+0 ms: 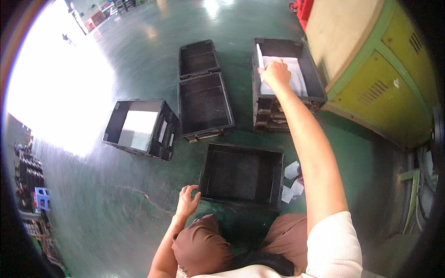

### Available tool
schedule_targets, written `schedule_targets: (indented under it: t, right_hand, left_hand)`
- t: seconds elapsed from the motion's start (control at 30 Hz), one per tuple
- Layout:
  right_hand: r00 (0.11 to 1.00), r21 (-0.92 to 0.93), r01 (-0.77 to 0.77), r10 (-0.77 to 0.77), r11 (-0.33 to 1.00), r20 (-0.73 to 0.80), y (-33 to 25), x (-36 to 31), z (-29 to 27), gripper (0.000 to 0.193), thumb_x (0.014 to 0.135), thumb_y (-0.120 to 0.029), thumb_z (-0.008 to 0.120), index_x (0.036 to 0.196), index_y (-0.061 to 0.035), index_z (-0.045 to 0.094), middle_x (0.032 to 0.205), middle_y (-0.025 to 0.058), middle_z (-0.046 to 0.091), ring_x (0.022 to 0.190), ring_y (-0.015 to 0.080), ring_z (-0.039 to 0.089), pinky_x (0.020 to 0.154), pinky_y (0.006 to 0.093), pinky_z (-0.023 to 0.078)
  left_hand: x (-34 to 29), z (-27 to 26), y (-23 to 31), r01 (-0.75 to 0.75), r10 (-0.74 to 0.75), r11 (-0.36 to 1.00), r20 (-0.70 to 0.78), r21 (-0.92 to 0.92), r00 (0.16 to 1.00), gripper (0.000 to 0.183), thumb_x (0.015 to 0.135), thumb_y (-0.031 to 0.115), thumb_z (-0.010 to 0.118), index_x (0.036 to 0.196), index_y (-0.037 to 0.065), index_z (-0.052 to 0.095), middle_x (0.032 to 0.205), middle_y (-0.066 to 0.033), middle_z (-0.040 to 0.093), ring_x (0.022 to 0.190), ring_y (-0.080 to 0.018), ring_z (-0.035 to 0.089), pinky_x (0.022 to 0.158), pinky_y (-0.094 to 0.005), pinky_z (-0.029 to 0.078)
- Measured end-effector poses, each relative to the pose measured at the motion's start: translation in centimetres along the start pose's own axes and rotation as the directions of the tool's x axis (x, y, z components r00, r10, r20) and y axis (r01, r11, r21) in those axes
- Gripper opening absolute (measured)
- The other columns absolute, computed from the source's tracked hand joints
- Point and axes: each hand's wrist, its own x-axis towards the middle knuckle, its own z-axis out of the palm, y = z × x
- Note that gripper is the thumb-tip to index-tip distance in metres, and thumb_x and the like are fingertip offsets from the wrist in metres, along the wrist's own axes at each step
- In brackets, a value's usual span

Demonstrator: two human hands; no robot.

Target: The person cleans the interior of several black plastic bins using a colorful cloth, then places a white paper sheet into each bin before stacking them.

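On the floor before my knees lies a black plastic crate (pixel 243 176) with a bare inside. My left hand (pixel 187 202) is at its left wall, fingers bent over the near-left rim. My right arm reaches far forward to a taller stack, where the top black crate (pixel 314 78) holds white sheets (pixel 296 74). Inside it my right hand (pixel 277 74) is closed, pinching at a white sheet (pixel 260 58) that stands up along the left wall; the fingertips are partly hidden.
Two bare black crates (pixel 204 109) (pixel 198 58) lie end to end ahead. Left of them, another black crate (pixel 110 125) has a white sheet (pixel 138 129) inside. White paper scraps (pixel 292 170) lie right of the near crate. A yellow-green metal cabinet (pixel 371 95) stands at the right.
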Motion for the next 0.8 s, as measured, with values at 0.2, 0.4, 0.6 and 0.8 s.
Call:
schedule_targets:
  t: [0.2, 0.4, 0.6, 0.8]
  right_hand:
    - [0.876, 0.556, 0.482, -0.361, 0.677, -0.320, -6.2, -4.0, -7.8, 0.018, 0.072, -0.019, 0.057, 0.079, -0.0016, 0.054, 0.074, 0.0138, 0.059, 0.068, 0.0257, 0.058, 0.063, 0.0339, 0.044]
    - [0.982, 0.998, 0.040, -0.185, -0.043, -0.048, -3.5, -7.0, -19.6, 0.018, 0.082, -0.017, 0.047, 0.092, -0.0017, 0.051, 0.089, 0.0078, 0.057, 0.085, 0.0154, 0.056, 0.078, 0.0313, 0.046]
    - [0.995, 0.992, -0.097, -0.001, -0.084, 0.098, 2.7, -11.6, -17.5, 0.016, 0.083, -0.018, 0.048, 0.090, -0.0041, 0.048, 0.090, 0.0059, 0.057, 0.083, 0.0143, 0.057, 0.075, 0.0280, 0.047]
    - [0.933, 0.934, -0.339, 0.089, -0.116, 0.349, 9.9, -16.8, -11.5, 0.008, 0.080, -0.015, 0.050, 0.085, -0.0093, 0.047, 0.085, 0.0026, 0.057, 0.073, 0.0114, 0.057, 0.060, 0.0248, 0.048]
  left_hand:
    - [1.5, -6.2, -0.4, -0.074, 0.048, 0.984, -0.157, -0.162, 0.986, 0.029, 0.074, 0.013, 0.060, 0.100, 0.003, 0.053, 0.101, -0.0139, 0.053, 0.097, -0.0282, 0.050, 0.082, -0.0350, 0.041]
    - [8.8, -9.3, 8.1, 0.049, 0.110, 0.635, 0.153, -0.771, 0.982, 0.058, 0.082, 0.029, 0.055, 0.130, 0.012, 0.027, 0.127, -0.0136, 0.037, 0.113, -0.0254, 0.041, 0.089, -0.0393, 0.038]
    - [10.2, -7.0, 12.7, 0.224, 0.488, 0.151, 0.270, -0.963, 0.830, 0.073, 0.084, 0.038, 0.051, 0.137, 0.015, 0.007, 0.137, -0.0138, 0.023, 0.122, -0.0267, 0.032, 0.093, -0.0468, 0.032]
    - [9.0, -2.4, 11.7, 0.574, 0.458, 0.056, 0.532, -0.817, 0.712, 0.065, 0.082, 0.044, 0.051, 0.130, 0.006, 0.028, 0.124, -0.0117, 0.043, 0.111, -0.0248, 0.044, 0.087, -0.0464, 0.039]
